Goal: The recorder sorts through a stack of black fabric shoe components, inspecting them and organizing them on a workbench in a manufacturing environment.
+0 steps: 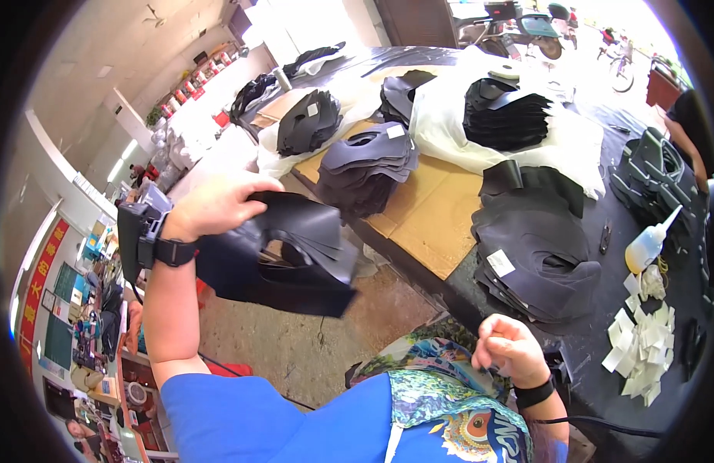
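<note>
My left hand (222, 207) is raised at the left and grips the upper edge of a bundle of black leather-like cut pieces (311, 231). The bundle has a hole in its middle and hangs over the floor beside the table. My right hand (510, 351) is at the near table edge, its fingers curled in and nothing visible in them. Closest to it on the table lies a stack of dark cut pieces (542, 270) with a white label (500, 263) on top.
More stacks of dark pieces (365, 166) rest on cardboard (426, 208) and white wrapping (450, 139). At the right are a squeeze bottle (647, 245), a heap of white slips (642, 347) and another dark stack (654, 174). Another person's arm (685, 143) is at the far right.
</note>
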The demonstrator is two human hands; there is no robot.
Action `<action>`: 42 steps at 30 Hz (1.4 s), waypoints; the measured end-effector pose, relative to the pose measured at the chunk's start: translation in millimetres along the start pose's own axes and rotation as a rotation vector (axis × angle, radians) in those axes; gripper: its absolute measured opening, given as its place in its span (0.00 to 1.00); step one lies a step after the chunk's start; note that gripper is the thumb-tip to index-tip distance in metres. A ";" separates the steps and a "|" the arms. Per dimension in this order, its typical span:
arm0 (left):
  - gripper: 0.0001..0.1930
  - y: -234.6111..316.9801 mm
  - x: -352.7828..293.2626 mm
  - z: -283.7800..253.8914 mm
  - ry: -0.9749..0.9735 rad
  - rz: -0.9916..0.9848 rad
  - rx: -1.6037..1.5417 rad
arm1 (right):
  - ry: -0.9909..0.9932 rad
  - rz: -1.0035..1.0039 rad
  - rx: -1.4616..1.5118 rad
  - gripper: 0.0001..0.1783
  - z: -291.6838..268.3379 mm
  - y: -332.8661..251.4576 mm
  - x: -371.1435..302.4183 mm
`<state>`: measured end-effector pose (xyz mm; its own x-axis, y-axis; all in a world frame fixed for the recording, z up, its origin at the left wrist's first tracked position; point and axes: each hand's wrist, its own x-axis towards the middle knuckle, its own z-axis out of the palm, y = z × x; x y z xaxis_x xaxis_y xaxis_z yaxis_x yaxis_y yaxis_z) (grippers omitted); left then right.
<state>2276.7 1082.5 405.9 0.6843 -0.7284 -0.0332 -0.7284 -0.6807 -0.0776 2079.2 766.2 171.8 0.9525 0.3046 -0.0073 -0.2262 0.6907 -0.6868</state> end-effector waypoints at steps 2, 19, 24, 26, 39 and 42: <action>0.15 31.7 15.4 1.8 0.025 0.088 0.059 | -0.138 0.136 0.078 0.10 18.8 -8.7 13.6; 0.29 127.4 -3.0 147.4 0.282 0.786 0.021 | 0.338 0.291 -0.121 0.16 54.2 15.1 71.5; 0.35 96.3 -0.9 143.8 -0.160 0.738 -0.860 | 0.320 0.315 -0.174 0.11 57.0 12.4 61.3; 0.33 88.8 -3.1 145.1 -0.174 0.716 -0.892 | 0.355 0.296 -0.184 0.11 60.1 15.7 63.9; 0.30 39.1 1.8 257.9 -0.863 0.195 -0.983 | 0.308 0.097 -0.036 0.20 73.6 12.1 51.4; 0.40 55.2 -13.9 295.0 -1.025 0.122 -1.582 | 0.332 0.078 -0.011 0.19 79.7 5.6 55.9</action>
<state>2236.9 1077.9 108.1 -0.0483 -0.8564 -0.5140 0.2846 -0.5051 0.8148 2114.9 839.3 225.5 0.9474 0.1251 -0.2947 -0.3003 0.6661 -0.6827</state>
